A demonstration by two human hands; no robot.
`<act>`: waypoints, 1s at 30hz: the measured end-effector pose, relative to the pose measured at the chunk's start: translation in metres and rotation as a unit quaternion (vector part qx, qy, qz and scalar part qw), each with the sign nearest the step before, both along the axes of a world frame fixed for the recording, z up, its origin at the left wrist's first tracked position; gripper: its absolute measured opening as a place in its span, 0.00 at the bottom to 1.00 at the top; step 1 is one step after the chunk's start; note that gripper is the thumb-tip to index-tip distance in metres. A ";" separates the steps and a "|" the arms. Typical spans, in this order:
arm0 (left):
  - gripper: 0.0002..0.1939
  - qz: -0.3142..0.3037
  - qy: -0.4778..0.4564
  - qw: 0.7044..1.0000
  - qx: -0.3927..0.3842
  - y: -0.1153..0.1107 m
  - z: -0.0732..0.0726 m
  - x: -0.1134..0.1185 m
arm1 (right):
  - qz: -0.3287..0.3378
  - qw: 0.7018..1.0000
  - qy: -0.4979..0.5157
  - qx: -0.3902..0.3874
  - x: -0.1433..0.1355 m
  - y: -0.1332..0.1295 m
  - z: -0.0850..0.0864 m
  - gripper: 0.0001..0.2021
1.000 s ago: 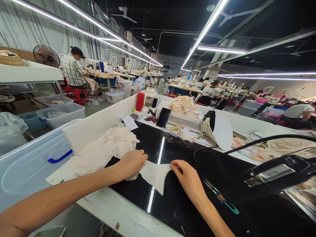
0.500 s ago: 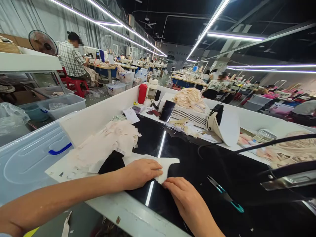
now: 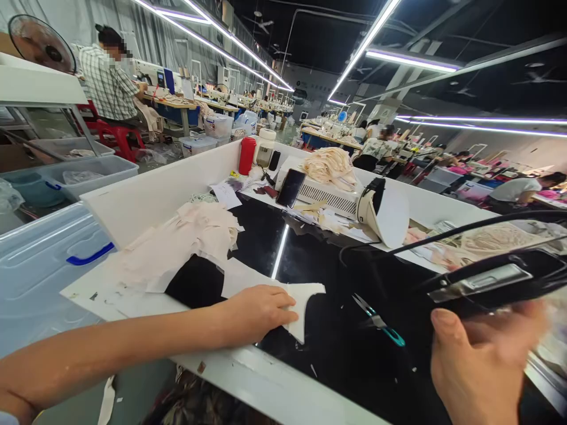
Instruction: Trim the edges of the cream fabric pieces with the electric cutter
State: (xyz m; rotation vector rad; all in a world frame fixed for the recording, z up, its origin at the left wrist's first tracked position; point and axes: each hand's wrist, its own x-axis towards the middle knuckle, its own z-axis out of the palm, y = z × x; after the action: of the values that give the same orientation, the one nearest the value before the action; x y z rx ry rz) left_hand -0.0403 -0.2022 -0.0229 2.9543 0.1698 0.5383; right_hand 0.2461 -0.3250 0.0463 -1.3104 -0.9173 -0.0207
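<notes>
My left hand (image 3: 261, 310) lies on a white cut fabric piece (image 3: 301, 298) with its fingers stretched out, pressing it to the black tabletop (image 3: 328, 354). The piece's curved, pointed end shows past my fingertips. At the right, my right hand (image 3: 485, 354) is raised beside a black device with a metal plate (image 3: 482, 283). Its thumb points up, while the other fingers are blurred and partly behind the device, so a grip cannot be made out. Thread snips (image 3: 378, 321) with teal handles lie between my hands.
Pale fabric pieces (image 3: 190, 236) are heaped at the left, by a black patch (image 3: 197, 280). Along the back stand a red bottle (image 3: 247, 156), a phone (image 3: 290, 188) and a white vented box (image 3: 330, 198) bearing folded cloth (image 3: 330, 165). Black cables (image 3: 425, 239) cross at right.
My right hand has left the edge of the white fabric piece and moved right, up to the black device. My left hand stays on the fabric. The view has shifted to the right.
</notes>
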 end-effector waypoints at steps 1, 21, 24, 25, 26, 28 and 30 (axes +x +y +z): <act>0.18 -0.004 -0.010 1.000 0.004 -0.002 0.002 0.001 | 0.049 0.997 0.051 0.005 -0.006 0.008 0.005 0.39; 0.12 -0.080 -0.011 0.989 0.122 -0.010 -0.004 0.024 | 0.206 0.963 0.116 0.130 -0.109 0.014 -0.003 0.25; 0.12 -0.061 -0.032 0.995 0.075 -0.011 -0.005 0.023 | 0.200 0.963 0.117 0.137 -0.113 0.016 -0.005 0.24; 0.11 -0.056 -0.038 0.996 0.057 -0.011 -0.005 0.023 | 0.198 0.963 0.117 0.140 -0.113 0.017 -0.006 0.24; 0.10 -0.051 -0.041 0.997 0.040 -0.011 -0.004 0.023 | 0.196 0.963 0.119 0.142 -0.114 0.018 -0.006 0.23; 0.09 -0.049 -0.042 0.998 0.011 -0.010 -0.003 0.023 | 0.189 0.963 0.124 0.147 -0.114 0.020 -0.005 0.23; 0.07 -0.049 -0.035 0.998 -0.009 -0.010 -0.002 0.023 | 0.183 0.962 0.130 0.154 -0.115 0.022 -0.005 0.23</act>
State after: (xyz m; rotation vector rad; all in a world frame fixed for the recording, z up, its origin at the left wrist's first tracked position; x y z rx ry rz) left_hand -0.0178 -0.2118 -0.0249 2.9017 0.0227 0.6232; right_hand 0.1312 -0.3026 0.0414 -0.8184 -0.8782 0.2806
